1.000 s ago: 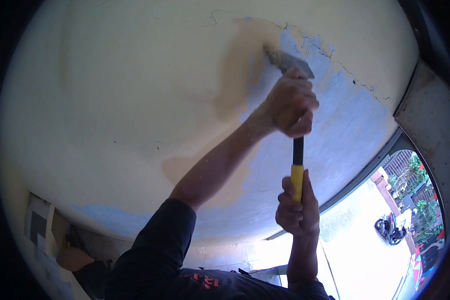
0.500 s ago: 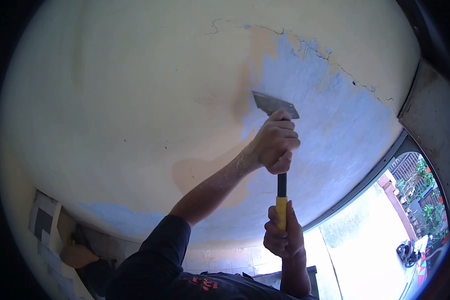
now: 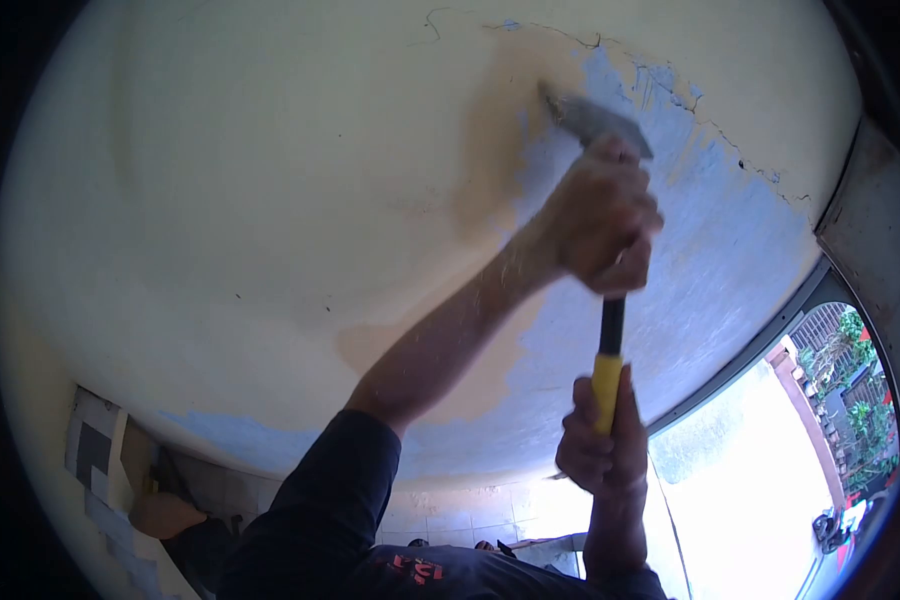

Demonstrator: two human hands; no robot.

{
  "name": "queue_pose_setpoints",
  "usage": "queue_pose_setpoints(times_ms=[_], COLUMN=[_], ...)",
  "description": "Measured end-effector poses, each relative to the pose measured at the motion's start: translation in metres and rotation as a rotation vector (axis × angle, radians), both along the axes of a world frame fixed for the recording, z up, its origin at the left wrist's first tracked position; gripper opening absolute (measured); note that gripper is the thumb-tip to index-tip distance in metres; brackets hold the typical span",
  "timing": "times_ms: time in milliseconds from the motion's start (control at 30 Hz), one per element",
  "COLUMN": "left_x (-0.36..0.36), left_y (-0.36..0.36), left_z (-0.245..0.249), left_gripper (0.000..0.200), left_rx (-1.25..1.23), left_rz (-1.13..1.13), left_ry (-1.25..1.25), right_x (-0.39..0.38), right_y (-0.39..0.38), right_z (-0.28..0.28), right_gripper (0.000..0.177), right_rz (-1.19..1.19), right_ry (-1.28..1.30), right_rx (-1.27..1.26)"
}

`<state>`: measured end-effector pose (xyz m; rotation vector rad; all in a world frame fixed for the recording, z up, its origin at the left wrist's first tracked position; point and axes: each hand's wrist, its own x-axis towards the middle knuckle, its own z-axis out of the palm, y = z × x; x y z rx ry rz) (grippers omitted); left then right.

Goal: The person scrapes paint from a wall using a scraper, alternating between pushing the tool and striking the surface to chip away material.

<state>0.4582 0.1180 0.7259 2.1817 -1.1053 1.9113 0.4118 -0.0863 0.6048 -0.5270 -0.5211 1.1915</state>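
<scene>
A scraper with a wide grey metal blade (image 3: 595, 120) and a black and yellow handle (image 3: 607, 390) is held up against the wall (image 3: 270, 200). My left hand (image 3: 607, 215) wraps round the upper handle just below the blade, slightly blurred. Lower down, my right hand (image 3: 605, 435) grips the yellow part. The blade lies over the border between beige paint and an exposed blue patch (image 3: 690, 240); blur hides whether its edge touches.
A jagged crack (image 3: 710, 125) runs along the top of the blue patch. At the right, an opening (image 3: 750, 470) shows bright ground, plants and a fence. Grey objects and a brown rounded thing (image 3: 163, 515) are at the lower left.
Both hands and the scraper have moved up and to the right. The blade now sits higher, nearer the crack. The view has shifted slightly.
</scene>
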Motion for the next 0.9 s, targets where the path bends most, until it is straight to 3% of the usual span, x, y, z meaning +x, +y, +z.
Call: queue_pose_setpoints(times_ms=[133,333,367,433,500,900], left_x=[0.000,-0.018,-0.019,-0.017,-0.012,-0.008], left_y=[0.003,-0.022,-0.024,-0.023,-0.016,0.001], left_z=[0.034,-0.006,-0.017,-0.039,-0.054,-0.018], left_gripper=[0.036,0.047,0.047,0.029,0.029,0.026], left_rx=[0.039,0.037,0.042,-0.031,-0.059,-0.021], left_rz=[0.006,-0.027,-0.027,-0.069,-0.079,-0.032], left_ry=[-0.017,0.027,0.027,0.088,0.081,0.086], right_x=[0.018,-0.017,-0.022,-0.023,-0.021,-0.019], right_y=[0.006,-0.025,-0.030,-0.033,-0.032,-0.007], right_z=[0.023,-0.011,-0.018,-0.027,-0.032,-0.008], right_gripper=[0.051,0.051,0.051,0.052,0.052,0.054], right_rz=[0.089,0.113,0.108,0.106,0.101,0.013], right_ry=[-0.118,0.031,0.080,0.117,0.150,0.091], right_rx=[0.141,0.128,0.109,0.065,0.029,-0.033])
